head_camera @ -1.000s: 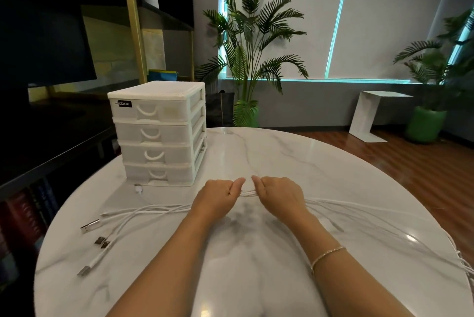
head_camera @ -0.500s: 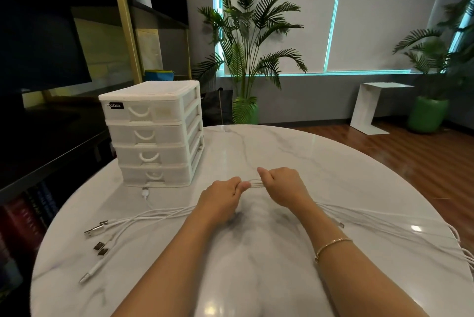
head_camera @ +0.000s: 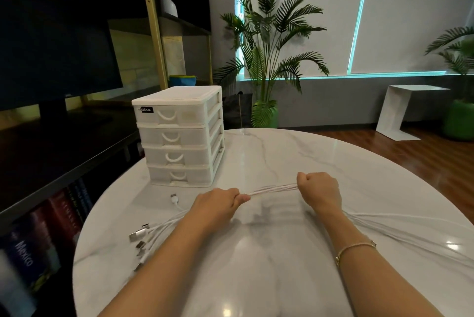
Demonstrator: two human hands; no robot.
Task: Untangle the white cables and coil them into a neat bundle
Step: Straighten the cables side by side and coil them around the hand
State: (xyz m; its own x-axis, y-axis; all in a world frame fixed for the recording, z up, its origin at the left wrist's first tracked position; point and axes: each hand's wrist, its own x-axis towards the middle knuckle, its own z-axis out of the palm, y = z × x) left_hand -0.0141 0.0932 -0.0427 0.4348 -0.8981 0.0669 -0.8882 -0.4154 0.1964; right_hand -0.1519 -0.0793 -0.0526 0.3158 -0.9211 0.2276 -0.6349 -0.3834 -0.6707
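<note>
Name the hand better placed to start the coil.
Probably the right hand: the long loose cables trail from its side across the table, while the left hand grips near the short plug ends, a fair anchor.

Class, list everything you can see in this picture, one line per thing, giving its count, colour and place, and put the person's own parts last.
white cables: one bunch, exact count unclear, white; pulled straight between both hands, trailing over the table to either side
plug ends: several, silver and white; fanned out on the table's left part
drawer unit: one, white, four drawers; far left of the table
table: one, round, white marble
shelving: one, dark with gold posts; left
vase: one, white; on a shelf
books: several, dark; low on the left
potted palms: two, green; by the window
side table: one, white; on the wooden floor
bracelet: one, gold; right wrist
left hand: grip on the cables
right hand: grip on the cables
</note>
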